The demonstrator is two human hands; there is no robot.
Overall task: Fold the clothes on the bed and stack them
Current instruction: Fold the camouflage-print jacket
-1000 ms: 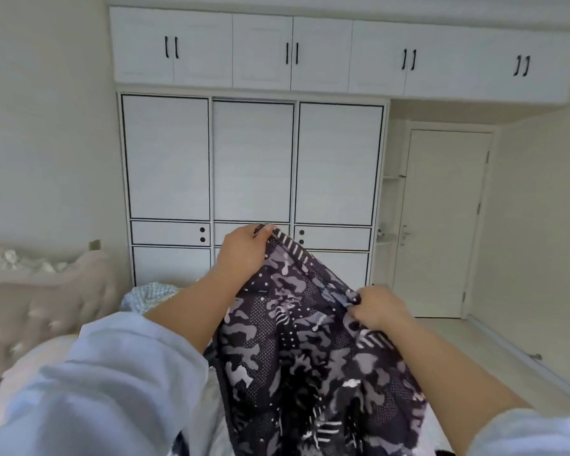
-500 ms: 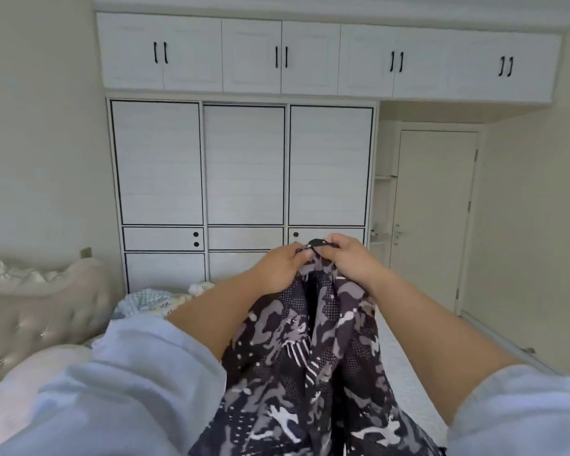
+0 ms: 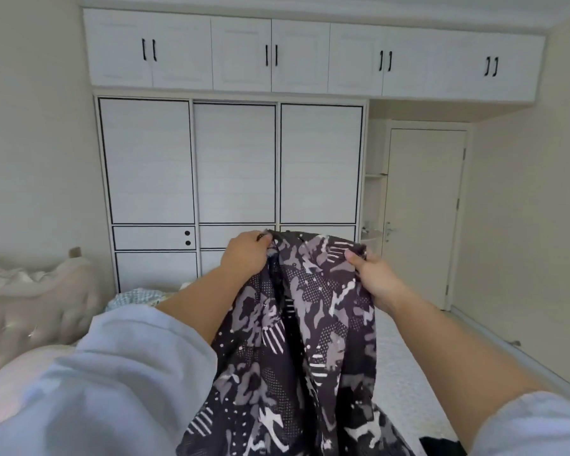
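Observation:
A dark camouflage-patterned garment (image 3: 306,340) hangs in the air in front of me, held up by its top edge. My left hand (image 3: 246,253) grips the left part of that edge. My right hand (image 3: 374,274) pinches the right part, thumb on top. The cloth drapes down between my forearms and out of the frame's bottom. The white bed (image 3: 405,366) lies below it. A light blue-green checked garment (image 3: 135,296) lies crumpled on the bed to the far left, partly hidden by my left sleeve.
A padded cream headboard (image 3: 30,307) stands at the left. A white wardrobe (image 3: 231,162) fills the wall ahead, with a closed door (image 3: 423,218) to its right. Floor runs along the bed's right side. A black item (image 3: 441,447) shows at the bottom edge.
My hands came together at the garment's top edge half a second ago. Now they have drawn apart, spreading that edge sideways. The view has shifted slightly.

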